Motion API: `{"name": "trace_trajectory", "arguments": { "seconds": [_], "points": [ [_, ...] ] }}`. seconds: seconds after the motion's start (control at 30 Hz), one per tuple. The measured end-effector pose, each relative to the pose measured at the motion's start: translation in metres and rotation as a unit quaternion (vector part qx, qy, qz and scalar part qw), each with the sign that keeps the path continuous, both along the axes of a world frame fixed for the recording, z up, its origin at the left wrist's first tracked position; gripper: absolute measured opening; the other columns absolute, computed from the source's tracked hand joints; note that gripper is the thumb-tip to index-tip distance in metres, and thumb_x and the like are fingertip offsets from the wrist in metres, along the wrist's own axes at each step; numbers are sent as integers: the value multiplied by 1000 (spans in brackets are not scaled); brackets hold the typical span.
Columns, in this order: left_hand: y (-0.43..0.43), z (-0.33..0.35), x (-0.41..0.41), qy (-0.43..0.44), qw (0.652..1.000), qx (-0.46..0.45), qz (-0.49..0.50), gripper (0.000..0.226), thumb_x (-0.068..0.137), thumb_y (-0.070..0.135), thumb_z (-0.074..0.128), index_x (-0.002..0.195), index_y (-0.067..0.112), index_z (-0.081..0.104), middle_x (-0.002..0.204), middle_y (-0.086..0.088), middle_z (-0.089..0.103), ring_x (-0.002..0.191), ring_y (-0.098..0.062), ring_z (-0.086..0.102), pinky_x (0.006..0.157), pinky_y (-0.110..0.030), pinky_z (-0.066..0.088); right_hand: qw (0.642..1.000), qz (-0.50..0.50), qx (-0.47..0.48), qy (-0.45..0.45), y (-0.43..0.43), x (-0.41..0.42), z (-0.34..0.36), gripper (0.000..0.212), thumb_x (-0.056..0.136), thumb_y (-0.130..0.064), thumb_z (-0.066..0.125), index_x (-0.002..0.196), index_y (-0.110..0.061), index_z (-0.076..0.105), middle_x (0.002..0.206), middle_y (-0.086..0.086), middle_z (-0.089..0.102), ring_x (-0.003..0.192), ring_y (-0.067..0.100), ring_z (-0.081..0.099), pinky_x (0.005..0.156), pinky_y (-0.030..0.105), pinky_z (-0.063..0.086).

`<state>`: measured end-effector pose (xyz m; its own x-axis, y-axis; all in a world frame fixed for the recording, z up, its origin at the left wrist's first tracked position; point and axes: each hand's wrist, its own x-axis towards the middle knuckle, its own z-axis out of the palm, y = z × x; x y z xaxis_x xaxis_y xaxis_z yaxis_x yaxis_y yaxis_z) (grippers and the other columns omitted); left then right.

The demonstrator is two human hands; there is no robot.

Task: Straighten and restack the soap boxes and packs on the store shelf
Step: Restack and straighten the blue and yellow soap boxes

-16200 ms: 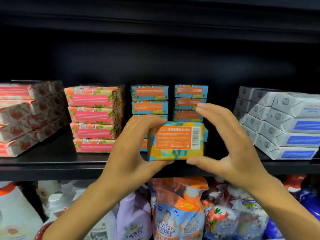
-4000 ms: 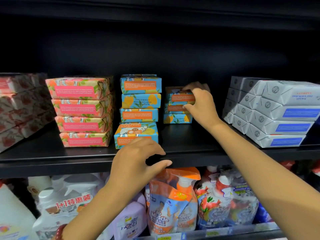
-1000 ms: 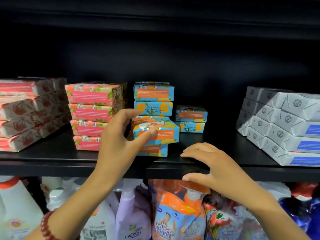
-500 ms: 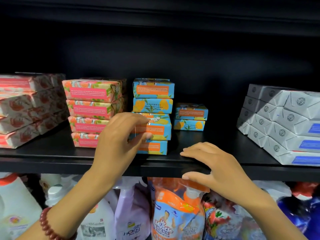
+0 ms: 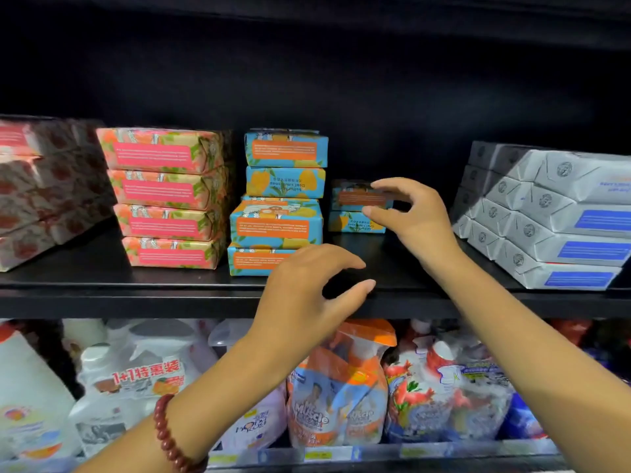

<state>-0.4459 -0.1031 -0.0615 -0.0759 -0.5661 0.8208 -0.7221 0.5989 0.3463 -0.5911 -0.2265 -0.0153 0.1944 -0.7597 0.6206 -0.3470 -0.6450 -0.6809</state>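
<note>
On the black shelf (image 5: 102,291), the blue-and-orange soap boxes (image 5: 280,227) lie flat in a four-high stack at centre. Their long axes run left to right and their long side panels face the aisle. The lower two sit further forward than the upper two, so the front is stepped. The second box from the top has its print upside down.

Just right of it and further back stands a short stack (image 5: 355,209) of two of the same cardboard boxes. The right hand (image 5: 413,216) curves round the right end of its top box, fingers above and thumb at the front. Whether it actually grips cannot be told.

The left hand (image 5: 307,288) hovers at the shelf's front edge, holding nothing, with fingers and thumb spread in a loose curve. A red bead bracelet (image 5: 167,435) sits on that wrist.

Glossy pink wrapped packs (image 5: 164,199) are stacked four high to the left. Grey-white folded-paper packs (image 5: 563,227) lie stacked in angled rows to the right.
</note>
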Motion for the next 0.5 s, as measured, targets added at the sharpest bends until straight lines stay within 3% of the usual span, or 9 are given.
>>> {"name": "trace_trajectory", "arguments": {
  "seconds": [0.13, 0.27, 0.5],
  "points": [
    [-8, -1, -2, -53, 997, 58, 24, 21, 78, 31, 73, 90, 14, 74, 89, 3, 73, 86, -15, 66, 73, -34, 53, 992, -51, -3, 114, -32, 7, 8, 56, 73, -12, 78, 124, -10, 56, 123, 5, 58, 112, 15, 54, 95, 22, 41],
    [-8, -2, -2, -66, 995, 58, 37, 18, 80, 34, 72, 82, 17, 76, 84, 6, 73, 82, -13, 66, 67, -35, 53, 957, -109, -30, 269, -50, 10, 4, 66, 72, -14, 78, 131, -11, 49, 125, 9, 56, 116, 25, 51, 99, 37, 41],
    [-7, -3, -1, -57, 995, 72, 31, 17, 80, 35, 73, 85, 18, 76, 88, 8, 72, 87, -12, 65, 70, -35, 53, 940, -144, -105, 290, -49, 8, 3, 54, 72, -1, 68, 123, -13, 54, 120, 9, 56, 112, 28, 47, 93, 34, 40]
  ]
}}
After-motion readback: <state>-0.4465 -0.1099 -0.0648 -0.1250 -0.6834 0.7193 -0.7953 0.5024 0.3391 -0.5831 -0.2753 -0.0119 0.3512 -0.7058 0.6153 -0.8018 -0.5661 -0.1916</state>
